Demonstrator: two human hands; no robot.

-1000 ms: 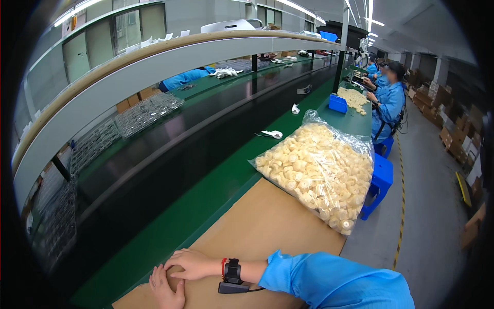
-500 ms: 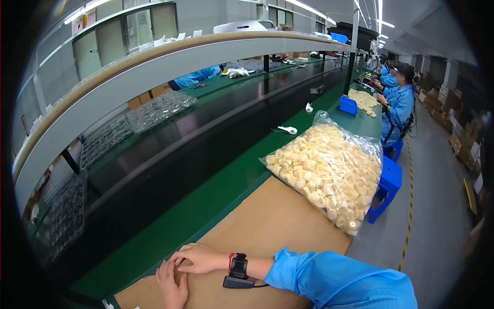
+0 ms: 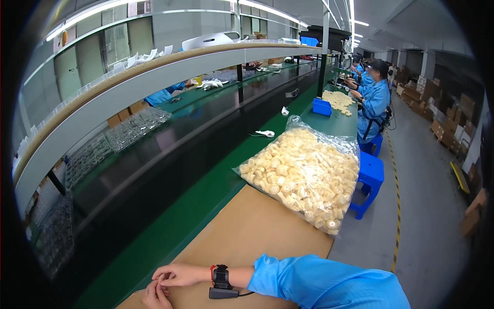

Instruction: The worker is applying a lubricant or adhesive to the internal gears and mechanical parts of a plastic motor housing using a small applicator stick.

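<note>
My right hand (image 3: 178,274) reaches in from the right, its fingers loosely bent over the fingertips of my left hand (image 3: 155,295). The left hand shows at the lower edge with its fingers half curled and apart. The two hands touch, and I see nothing held in either. Beneath them lies a flat brown cardboard sheet (image 3: 242,232). On my right wrist sit a black strapped device (image 3: 221,278) and a red band. Beyond the cardboard, a large clear plastic bag (image 3: 303,175) full of cream-coloured small round parts rests on the green bench.
A dark conveyor belt (image 3: 154,190) runs along the left, under a long raised shelf (image 3: 118,82). A white part with a thin wire (image 3: 265,134) lies behind the bag. Blue stools (image 3: 369,177) stand to the right. Farther off, a blue bin (image 3: 322,107) stands near seated co-workers (image 3: 374,100).
The view has turned slightly right, so the scene sits farther left. My left hand's fingers have gone from lying flat to half curled under my right fingers.
</note>
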